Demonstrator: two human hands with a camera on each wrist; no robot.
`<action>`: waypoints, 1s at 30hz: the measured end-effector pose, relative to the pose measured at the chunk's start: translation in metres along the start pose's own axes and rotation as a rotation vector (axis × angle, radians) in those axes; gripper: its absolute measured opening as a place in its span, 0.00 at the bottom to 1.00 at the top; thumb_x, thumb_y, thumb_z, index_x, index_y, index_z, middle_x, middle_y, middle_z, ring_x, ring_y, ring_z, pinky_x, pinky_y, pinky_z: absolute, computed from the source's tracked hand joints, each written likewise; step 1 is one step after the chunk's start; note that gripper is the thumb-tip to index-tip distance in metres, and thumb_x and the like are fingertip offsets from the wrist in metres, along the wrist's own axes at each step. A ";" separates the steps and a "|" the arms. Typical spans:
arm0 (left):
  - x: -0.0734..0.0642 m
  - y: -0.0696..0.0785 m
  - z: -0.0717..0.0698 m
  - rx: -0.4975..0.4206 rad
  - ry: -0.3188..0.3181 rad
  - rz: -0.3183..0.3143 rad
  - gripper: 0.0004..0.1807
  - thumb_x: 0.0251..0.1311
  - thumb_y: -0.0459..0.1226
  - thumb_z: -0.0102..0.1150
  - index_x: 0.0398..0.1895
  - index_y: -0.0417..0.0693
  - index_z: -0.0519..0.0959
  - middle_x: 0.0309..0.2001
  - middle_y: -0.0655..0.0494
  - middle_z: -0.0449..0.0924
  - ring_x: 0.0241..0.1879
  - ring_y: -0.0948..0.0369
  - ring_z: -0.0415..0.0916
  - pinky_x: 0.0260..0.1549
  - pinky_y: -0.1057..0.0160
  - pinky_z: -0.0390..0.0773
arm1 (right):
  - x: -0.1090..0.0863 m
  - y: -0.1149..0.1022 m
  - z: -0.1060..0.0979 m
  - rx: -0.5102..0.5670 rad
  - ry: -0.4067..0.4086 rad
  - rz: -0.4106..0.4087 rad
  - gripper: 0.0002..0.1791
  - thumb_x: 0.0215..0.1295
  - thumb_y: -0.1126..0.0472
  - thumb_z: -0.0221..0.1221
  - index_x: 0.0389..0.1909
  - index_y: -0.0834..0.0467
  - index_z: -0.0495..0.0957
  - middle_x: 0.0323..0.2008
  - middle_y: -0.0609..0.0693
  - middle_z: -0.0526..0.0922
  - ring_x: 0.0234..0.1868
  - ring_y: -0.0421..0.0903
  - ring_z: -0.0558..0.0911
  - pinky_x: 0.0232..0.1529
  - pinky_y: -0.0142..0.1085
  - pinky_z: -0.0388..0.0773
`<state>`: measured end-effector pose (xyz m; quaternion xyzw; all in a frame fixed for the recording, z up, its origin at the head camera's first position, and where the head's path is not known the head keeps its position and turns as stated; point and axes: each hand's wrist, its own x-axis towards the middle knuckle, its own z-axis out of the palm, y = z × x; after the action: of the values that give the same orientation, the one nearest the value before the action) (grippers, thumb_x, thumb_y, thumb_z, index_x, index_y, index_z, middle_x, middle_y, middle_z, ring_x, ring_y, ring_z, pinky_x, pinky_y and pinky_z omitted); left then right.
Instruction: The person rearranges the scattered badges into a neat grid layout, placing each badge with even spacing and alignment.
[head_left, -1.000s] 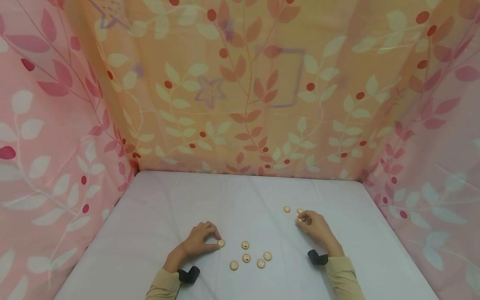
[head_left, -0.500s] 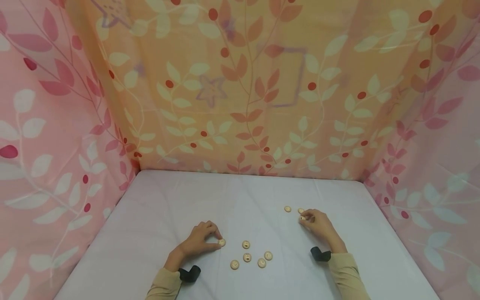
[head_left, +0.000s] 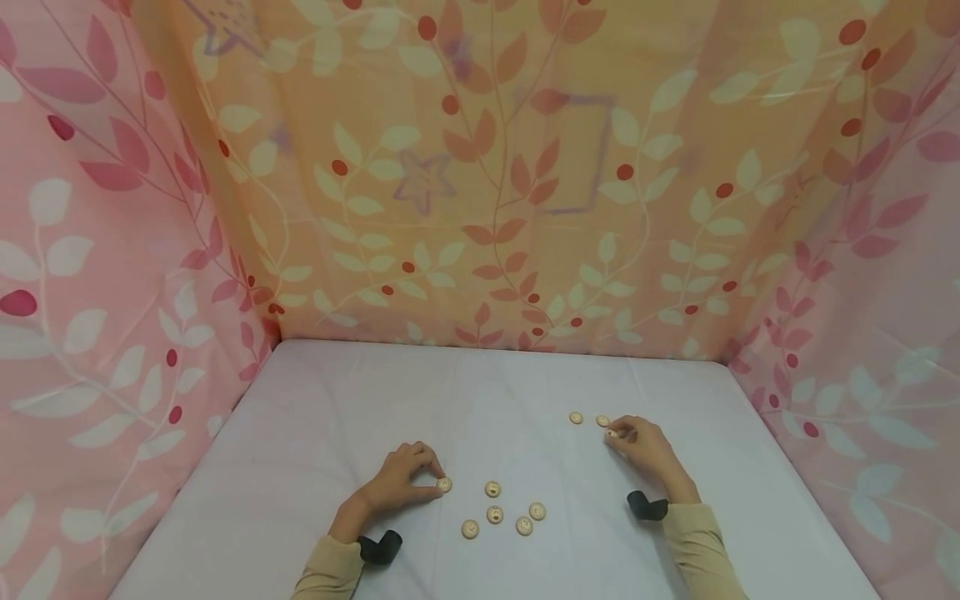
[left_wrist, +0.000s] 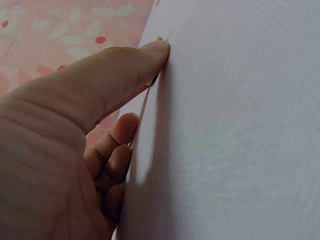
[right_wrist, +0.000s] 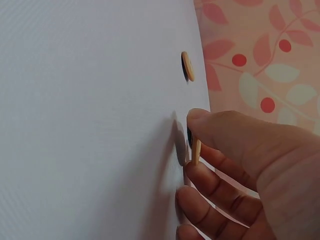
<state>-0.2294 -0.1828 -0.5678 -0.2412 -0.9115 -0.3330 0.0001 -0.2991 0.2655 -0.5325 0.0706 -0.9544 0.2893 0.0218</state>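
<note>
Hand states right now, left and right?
Left hand: closed, pinching a tan disc between thumb and fingertip.
Right hand: closed, pinching another tan disc.

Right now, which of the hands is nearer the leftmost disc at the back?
Right. The right hand is right of that disc; the left hand is farther off, to its left and nearer the person.

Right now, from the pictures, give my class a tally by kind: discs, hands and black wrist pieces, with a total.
Pale round discs: 9 in view (1 pinched by the left hand, 1 by the right hand, 7 untouched)
Hands: 2
Black wrist pieces: 2
Total: 13
</note>
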 end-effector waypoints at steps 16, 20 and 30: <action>-0.002 0.002 0.000 0.001 0.026 0.010 0.10 0.49 0.51 0.66 0.32 0.66 0.76 0.41 0.71 0.70 0.44 0.66 0.63 0.43 0.58 0.60 | 0.005 0.014 -0.008 0.002 0.062 -0.007 0.13 0.56 0.58 0.64 0.38 0.62 0.79 0.33 0.54 0.78 0.30 0.45 0.73 0.30 0.35 0.67; -0.002 0.003 -0.002 -0.007 0.008 -0.009 0.09 0.50 0.50 0.66 0.32 0.66 0.76 0.42 0.72 0.70 0.44 0.65 0.62 0.44 0.57 0.60 | 0.008 0.018 -0.007 0.004 0.075 0.020 0.13 0.57 0.58 0.63 0.39 0.63 0.79 0.34 0.55 0.77 0.31 0.45 0.73 0.30 0.35 0.67; -0.002 0.007 -0.003 -0.023 0.000 -0.025 0.09 0.49 0.49 0.66 0.32 0.64 0.77 0.42 0.70 0.71 0.45 0.65 0.63 0.45 0.55 0.60 | 0.014 0.026 -0.008 0.010 0.112 0.023 0.12 0.57 0.60 0.63 0.38 0.64 0.79 0.34 0.56 0.77 0.32 0.47 0.74 0.32 0.37 0.68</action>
<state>-0.2256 -0.1810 -0.5613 -0.2299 -0.9106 -0.3433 -0.0068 -0.3165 0.2899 -0.5394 0.0431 -0.9509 0.2979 0.0715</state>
